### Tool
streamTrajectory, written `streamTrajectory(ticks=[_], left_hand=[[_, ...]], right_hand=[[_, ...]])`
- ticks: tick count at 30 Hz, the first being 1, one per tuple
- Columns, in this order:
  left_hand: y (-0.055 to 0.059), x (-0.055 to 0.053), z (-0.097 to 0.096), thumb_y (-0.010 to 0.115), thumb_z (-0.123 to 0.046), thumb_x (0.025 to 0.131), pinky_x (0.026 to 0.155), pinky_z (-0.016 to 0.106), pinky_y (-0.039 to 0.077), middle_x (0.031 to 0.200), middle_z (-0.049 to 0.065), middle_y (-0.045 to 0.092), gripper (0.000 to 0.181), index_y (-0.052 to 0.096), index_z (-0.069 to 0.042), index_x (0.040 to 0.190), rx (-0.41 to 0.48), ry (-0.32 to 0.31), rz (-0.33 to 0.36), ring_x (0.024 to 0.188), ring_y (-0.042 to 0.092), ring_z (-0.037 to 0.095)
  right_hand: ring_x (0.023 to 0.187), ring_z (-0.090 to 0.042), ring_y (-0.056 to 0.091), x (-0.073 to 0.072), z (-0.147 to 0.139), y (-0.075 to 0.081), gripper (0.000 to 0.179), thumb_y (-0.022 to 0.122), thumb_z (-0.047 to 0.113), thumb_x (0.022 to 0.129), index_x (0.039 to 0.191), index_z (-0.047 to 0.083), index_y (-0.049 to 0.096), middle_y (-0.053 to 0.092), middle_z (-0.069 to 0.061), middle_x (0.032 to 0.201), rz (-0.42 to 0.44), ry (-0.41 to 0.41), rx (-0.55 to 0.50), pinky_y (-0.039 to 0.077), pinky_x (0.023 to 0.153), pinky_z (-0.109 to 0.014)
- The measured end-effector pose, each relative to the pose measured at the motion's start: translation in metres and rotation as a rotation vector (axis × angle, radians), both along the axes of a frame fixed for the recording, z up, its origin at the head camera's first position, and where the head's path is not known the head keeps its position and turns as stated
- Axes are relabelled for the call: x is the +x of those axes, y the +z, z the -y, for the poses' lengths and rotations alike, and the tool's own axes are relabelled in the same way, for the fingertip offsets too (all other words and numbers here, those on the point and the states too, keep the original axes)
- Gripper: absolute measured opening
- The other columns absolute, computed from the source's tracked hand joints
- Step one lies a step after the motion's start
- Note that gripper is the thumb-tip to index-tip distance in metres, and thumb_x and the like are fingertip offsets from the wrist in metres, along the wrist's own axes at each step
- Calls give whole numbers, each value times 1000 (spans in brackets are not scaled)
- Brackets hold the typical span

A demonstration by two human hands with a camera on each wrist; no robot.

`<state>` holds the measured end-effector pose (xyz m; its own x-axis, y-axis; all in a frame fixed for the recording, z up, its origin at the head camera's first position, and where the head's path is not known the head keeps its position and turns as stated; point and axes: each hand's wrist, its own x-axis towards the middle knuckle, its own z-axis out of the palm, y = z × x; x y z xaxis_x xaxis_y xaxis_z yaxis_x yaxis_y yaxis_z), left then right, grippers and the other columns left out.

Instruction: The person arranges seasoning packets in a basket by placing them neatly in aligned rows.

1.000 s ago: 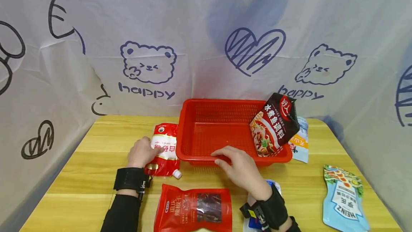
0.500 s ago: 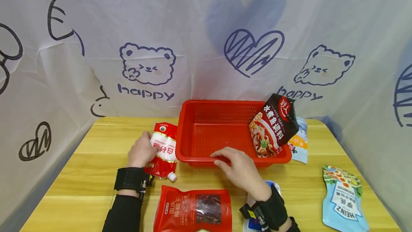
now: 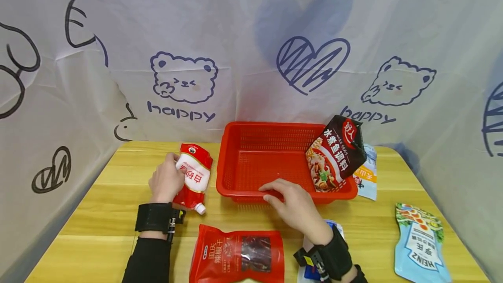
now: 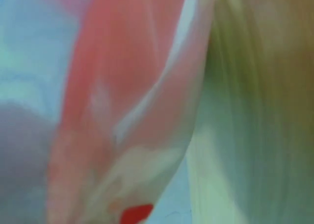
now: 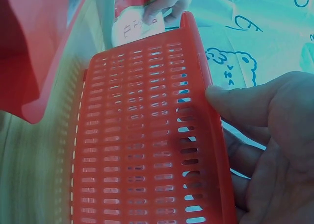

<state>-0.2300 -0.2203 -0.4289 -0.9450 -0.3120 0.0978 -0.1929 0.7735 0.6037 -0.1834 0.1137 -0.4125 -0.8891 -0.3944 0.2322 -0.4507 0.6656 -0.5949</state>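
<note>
My left hand (image 3: 167, 181) grips a red and white spouted sugar pouch (image 3: 196, 174) by its left side, with the thumb across the front. The pouch tilts, its white cap low and to the right. Up close, the left wrist view shows a blurred red and clear pouch (image 4: 127, 87). My right hand (image 3: 292, 206) holds the front rim of a red plastic basket (image 3: 243, 195). In the right wrist view the thumb (image 5: 235, 104) lies on the outside of the rim and the fingers reach inside. A dark seasoning packet (image 3: 334, 154) leans in the basket's right end.
A red dried chilli bag (image 3: 237, 254) lies in front of the basket. Partly under the right wrist is a blue and white packet (image 3: 310, 272). A light blue Heinz pouch (image 3: 422, 248) lies at right, and a white and orange packet (image 3: 367, 178) behind the basket's right end.
The sugar pouch has come away from the basket, moving left and tilting with my left hand. My right hand and the basket stay in place.
</note>
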Motion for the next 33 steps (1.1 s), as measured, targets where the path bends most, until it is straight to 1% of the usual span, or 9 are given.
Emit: streamTrajectory(ticks=[4,7,13,18,22,25,28,30,33], left_hand=[[7,3,3,64,-11,100,63,47,47,109,30,68,38,52,0,134,9,16,-50,83,64,43],[14,6,4,65,-13,100,63,46,46,111,30,68,40,51,1,135,23,21,-93,83,63,43],[32,15,0,66,-14,102,73,51,49,125,30,66,43,50,1,138,78,33,-185,97,65,45],[46,24,-5,66,-13,102,78,54,52,129,31,65,44,49,3,139,126,37,-263,100,65,46],[58,31,-12,66,-12,102,80,53,51,131,29,65,42,50,3,138,177,36,-317,102,65,45],[65,34,-19,66,-10,101,81,52,52,131,29,65,41,51,4,136,229,14,-363,103,66,44],[70,36,-28,66,-6,101,84,54,56,130,29,66,39,51,6,135,296,-32,-414,103,67,43],[71,36,-33,66,-4,101,87,56,58,130,28,66,39,50,7,135,340,-69,-436,104,68,42],[72,37,-42,65,-3,101,91,58,58,131,27,65,41,48,7,137,396,-123,-439,106,68,40]], right_hand=[[114,-25,69,0,0,1,21,75,18,97,117,22,77,74,6,115,4,-4,6,55,95,-49],[115,-25,68,-1,0,1,21,75,18,97,117,22,77,74,5,116,3,-3,7,54,96,-50],[112,-24,69,-1,-1,1,21,75,20,97,117,22,77,73,6,115,1,-5,18,55,94,-49],[112,-24,69,0,-1,0,20,75,20,97,116,24,77,73,7,114,-2,-9,18,55,95,-49],[113,-23,69,0,0,0,20,76,19,96,116,25,77,73,8,114,2,-14,11,54,96,-49],[113,-23,69,0,0,0,20,76,19,96,115,25,77,73,8,114,3,-19,11,55,95,-48],[111,-23,69,0,0,0,20,77,19,96,115,24,77,73,8,113,-1,-22,12,55,94,-48],[111,-23,69,0,0,0,20,77,19,96,115,24,78,73,8,112,-6,-23,13,55,94,-47],[111,-23,69,0,1,0,19,77,20,96,115,23,78,73,8,112,-5,-26,8,55,93,-47]])
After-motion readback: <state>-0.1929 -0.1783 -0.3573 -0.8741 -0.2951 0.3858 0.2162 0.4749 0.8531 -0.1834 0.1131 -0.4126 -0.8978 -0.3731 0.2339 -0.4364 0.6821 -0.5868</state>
